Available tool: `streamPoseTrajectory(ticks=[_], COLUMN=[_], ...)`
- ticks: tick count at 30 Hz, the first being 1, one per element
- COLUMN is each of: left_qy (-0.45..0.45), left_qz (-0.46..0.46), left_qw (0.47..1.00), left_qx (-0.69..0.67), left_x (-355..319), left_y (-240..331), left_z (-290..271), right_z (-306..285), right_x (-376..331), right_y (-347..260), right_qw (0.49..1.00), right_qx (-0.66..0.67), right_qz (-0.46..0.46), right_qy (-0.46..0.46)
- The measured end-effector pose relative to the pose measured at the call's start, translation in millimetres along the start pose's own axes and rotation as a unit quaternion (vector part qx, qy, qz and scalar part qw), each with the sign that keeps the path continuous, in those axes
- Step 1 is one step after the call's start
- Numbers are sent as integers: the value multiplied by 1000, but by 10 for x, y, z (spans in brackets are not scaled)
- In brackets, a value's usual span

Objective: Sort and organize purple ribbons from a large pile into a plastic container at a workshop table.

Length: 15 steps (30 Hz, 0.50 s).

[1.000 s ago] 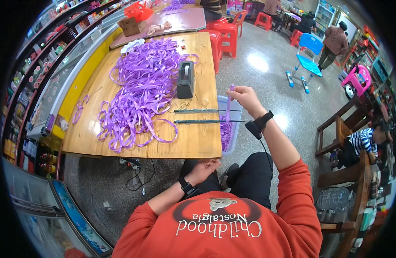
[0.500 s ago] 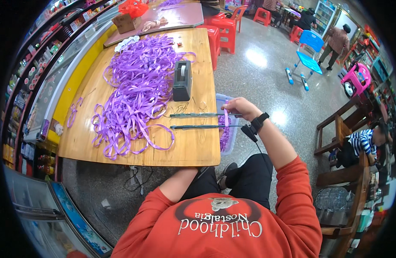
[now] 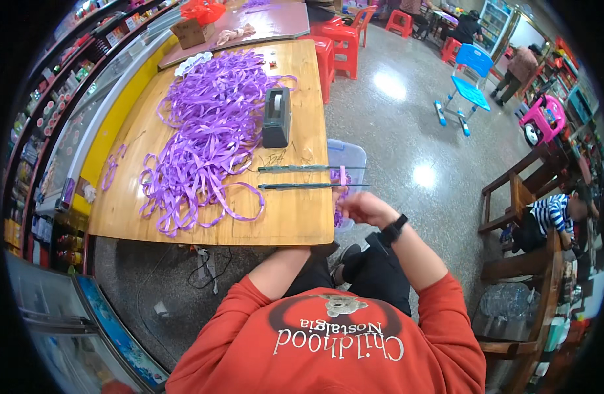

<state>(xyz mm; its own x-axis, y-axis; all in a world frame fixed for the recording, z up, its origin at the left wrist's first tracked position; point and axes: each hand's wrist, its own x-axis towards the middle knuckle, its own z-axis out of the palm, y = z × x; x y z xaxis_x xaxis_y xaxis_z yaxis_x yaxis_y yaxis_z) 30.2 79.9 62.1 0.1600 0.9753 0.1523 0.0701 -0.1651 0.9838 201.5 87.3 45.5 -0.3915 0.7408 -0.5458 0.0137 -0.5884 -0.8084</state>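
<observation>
Two thin dark rods (image 3: 295, 186) lie side by side and stick out past the table's right edge, with a short loop of purple ribbon (image 3: 343, 176) around them. Just below the rod ends is my right hand (image 3: 367, 209), its fingers curled together over a translucent plastic bin (image 3: 354, 157); anything between them is too small to make out. Purple ribbon also shows inside the bin. My left forearm (image 3: 279, 269) runs under the tabletop, which hides the hand. A big heap of purple ribbon loops (image 3: 210, 138) covers the middle of the wooden table (image 3: 295, 226).
A black tape dispenser (image 3: 276, 118) stands between the heap and the table's right edge. Red stools (image 3: 345, 49) and a blue chair (image 3: 473, 79) stand beyond. At right, a child in stripes (image 3: 550, 217) sits by wooden furniture. A glass-topped freezer (image 3: 85, 131) borders the table's left.
My right hand has come off the rod ends and moved down toward me, leaving a ribbon loop around the rods. The person in the background has shifted slightly.
</observation>
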Motion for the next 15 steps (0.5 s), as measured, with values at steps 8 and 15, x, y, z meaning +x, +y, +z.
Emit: streamPoseTrajectory(ticks=[8, 15], left_qy=[-25, -12], left_qz=[49, 128], left_qw=[998, 990], left_qx=[-39, 53], left_x=[-98, -61], left_y=[-368, -764], left_z=[73, 109], right_z=[554, 1118], right_x=[-924, 341], right_y=[-1021, -1742], right_qw=[946, 953], right_qx=[-258, -113], right_qz=[-125, -260], right_qy=[-153, 106])
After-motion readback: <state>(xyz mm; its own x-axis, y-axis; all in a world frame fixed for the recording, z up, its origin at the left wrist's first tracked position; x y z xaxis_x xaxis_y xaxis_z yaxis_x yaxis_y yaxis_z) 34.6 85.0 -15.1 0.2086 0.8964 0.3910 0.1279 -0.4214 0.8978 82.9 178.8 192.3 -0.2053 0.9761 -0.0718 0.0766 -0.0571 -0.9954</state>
